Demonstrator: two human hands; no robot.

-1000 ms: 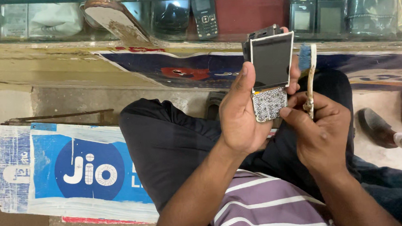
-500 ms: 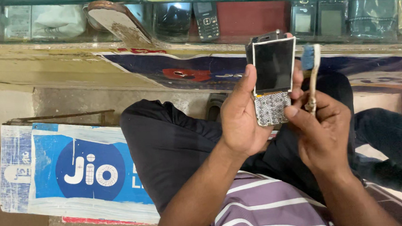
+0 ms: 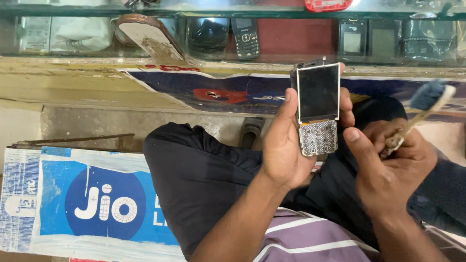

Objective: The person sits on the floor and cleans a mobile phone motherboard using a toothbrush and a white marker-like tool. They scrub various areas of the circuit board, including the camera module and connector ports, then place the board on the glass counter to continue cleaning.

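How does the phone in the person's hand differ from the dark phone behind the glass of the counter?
The phone in the left hand, the held phone, is stripped: bare dark screen and exposed key contacts, no front cover. The counter phone has its cover and keys in place. The held phone looks larger, being nearer the camera; the counter phone rests on a shelf behind the glass. Both are upright bar phones with the screen above the keys.

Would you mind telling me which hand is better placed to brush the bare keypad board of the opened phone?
The right hand. It already holds the toothbrush, and its thumb lies beside the keypad board. The left hand is wrapped around the phone, holding it upright, so it is not free.
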